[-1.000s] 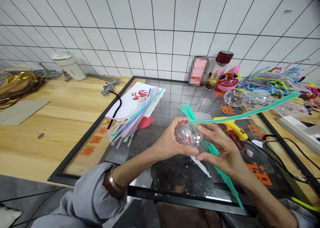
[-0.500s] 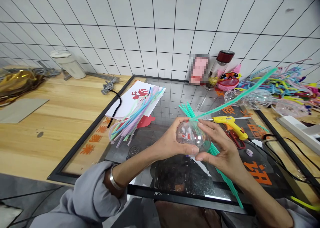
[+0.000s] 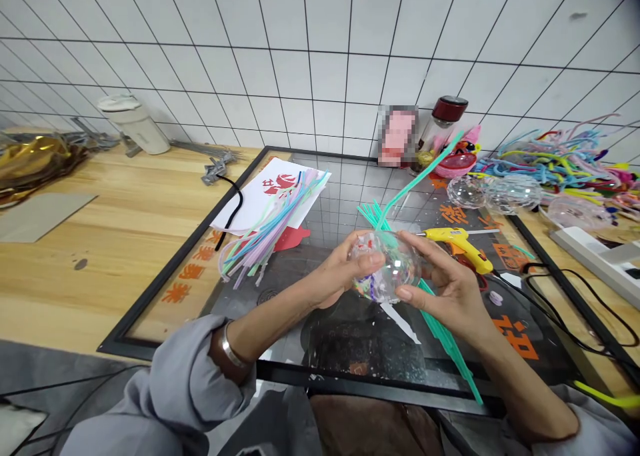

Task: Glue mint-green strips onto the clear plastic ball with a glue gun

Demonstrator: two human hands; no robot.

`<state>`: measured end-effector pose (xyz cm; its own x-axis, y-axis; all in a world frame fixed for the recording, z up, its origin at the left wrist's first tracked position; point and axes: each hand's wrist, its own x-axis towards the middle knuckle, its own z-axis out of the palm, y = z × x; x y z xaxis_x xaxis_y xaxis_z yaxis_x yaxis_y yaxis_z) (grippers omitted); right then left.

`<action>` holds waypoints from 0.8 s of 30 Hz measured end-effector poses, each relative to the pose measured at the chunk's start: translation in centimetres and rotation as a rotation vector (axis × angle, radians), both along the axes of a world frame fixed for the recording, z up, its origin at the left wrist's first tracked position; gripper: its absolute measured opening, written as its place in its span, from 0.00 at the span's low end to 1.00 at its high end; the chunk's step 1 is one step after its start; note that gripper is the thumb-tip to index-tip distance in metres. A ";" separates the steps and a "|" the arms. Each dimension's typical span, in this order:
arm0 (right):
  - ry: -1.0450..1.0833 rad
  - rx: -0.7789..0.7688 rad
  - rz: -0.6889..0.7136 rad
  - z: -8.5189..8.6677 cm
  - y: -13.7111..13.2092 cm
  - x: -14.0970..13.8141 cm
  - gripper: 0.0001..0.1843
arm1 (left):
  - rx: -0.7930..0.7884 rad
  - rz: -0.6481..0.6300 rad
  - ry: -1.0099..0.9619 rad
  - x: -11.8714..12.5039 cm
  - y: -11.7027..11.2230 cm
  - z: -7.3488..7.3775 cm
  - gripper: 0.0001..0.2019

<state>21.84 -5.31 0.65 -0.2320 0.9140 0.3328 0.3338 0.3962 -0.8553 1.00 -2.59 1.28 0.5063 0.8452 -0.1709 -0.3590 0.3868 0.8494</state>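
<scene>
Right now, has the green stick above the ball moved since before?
Yes, leftward: the green stick had its tip far right of the red-lidded jar; now it's close.

White tumbler [image 3: 137, 126] by tiled wall [image 3: 200, 29], gold material [image 3: 37, 159], grey sheet [image 3: 45, 216] on wooden table [image 3: 145, 209]

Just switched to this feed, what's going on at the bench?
A person's left hand and right hand hold a clear plastic ball above a glass panel. One green pipe cleaner rises behind the ball; whether it is attached isn't clear. A green pipe cleaner bundle lies beneath, and a yellow glue gun lies beyond the right hand, unheld.
</scene>
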 end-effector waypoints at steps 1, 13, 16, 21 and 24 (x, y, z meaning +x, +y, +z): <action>-0.007 0.002 -0.003 0.0 0.0 0.0 0.36 | -0.007 -0.008 -0.003 0.0 0.0 0.0 0.37; 0.015 0.020 0.036 0.5 -0.1 -0.2 0.34 | 0.004 -0.054 -0.022 -0.4 0.4 -0.8 0.33; 0.013 0.019 0.037 0.5 0.0 -0.4 0.34 | -0.013 -0.056 0.013 -0.4 0.5 -1.1 0.32; -0.015 0.006 -0.019 0.7 0.3 -0.7 0.34 | -0.030 -0.078 0.014 -0.1 0.7 -1.2 0.33; -0.046 0.003 -0.060 0.8 0.6 -0.9 0.35 | -0.077 -0.122 0.019 0.0 0.8 -1.2 0.33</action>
<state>20.96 -4.66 1.43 -0.1917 0.9257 0.3260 0.3957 0.3769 -0.8375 1.04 -1.74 0.11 0.6002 0.7620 -0.2434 -0.2894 0.4905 0.8220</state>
